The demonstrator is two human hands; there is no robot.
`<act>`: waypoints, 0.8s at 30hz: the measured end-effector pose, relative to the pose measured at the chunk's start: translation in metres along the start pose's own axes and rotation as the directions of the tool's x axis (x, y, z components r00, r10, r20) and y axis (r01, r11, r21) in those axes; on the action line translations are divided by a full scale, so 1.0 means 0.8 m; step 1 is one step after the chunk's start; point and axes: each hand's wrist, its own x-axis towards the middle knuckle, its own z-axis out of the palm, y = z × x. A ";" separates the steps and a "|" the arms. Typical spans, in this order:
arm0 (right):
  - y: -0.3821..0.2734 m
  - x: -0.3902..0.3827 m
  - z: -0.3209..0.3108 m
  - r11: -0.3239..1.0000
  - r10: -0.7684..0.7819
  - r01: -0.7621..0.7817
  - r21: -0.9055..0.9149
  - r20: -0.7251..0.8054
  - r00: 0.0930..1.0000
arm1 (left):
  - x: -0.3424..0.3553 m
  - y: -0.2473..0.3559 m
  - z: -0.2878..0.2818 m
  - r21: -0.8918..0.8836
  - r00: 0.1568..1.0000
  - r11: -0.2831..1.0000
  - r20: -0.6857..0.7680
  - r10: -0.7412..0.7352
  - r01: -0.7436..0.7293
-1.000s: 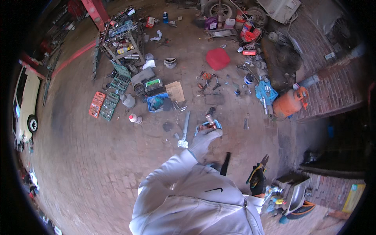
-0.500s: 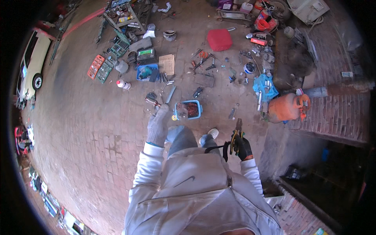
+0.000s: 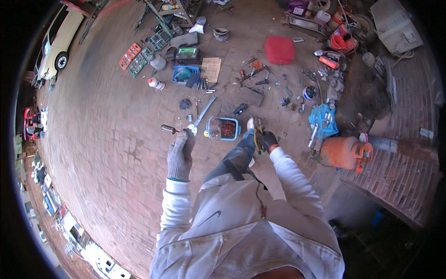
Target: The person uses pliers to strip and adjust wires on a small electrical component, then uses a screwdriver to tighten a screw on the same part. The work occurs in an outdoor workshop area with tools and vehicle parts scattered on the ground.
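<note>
My left hand [image 3: 181,156], in a grey glove, grips a small cylindrical metal part [image 3: 169,129] with a dark end, held out left of a blue plastic tub [image 3: 237,130]. Dark reddish-brown contents [image 3: 227,128] and a clear item sit in the tub. My right hand [image 3: 266,140], in a black glove, is closed on yellow-and-black pliers [image 3: 258,138] near my stepping foot [image 3: 251,123], just right of the tub. A long metal tool [image 3: 204,109] lies on the floor beyond my left hand.
An orange gas cylinder [image 3: 339,153] and blue bag [image 3: 327,116] stand at right beside a brick step [image 3: 390,181]. Scattered tools, socket cases [image 3: 130,56], a red cushion-like item [image 3: 278,49] and a blue bin [image 3: 186,69] lie ahead. A cream car [image 3: 51,51] is far left.
My left hand has moved left, away from the tub, with the metal part. My right hand has risen and moved left with the pliers. My leg has stepped forward.
</note>
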 end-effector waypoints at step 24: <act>-0.307 0.304 0.055 0.846 -0.126 0.256 -0.468 0.290 0.949 | 0.104 -0.020 0.133 -0.124 0.937 0.981 -0.334 0.100 -0.149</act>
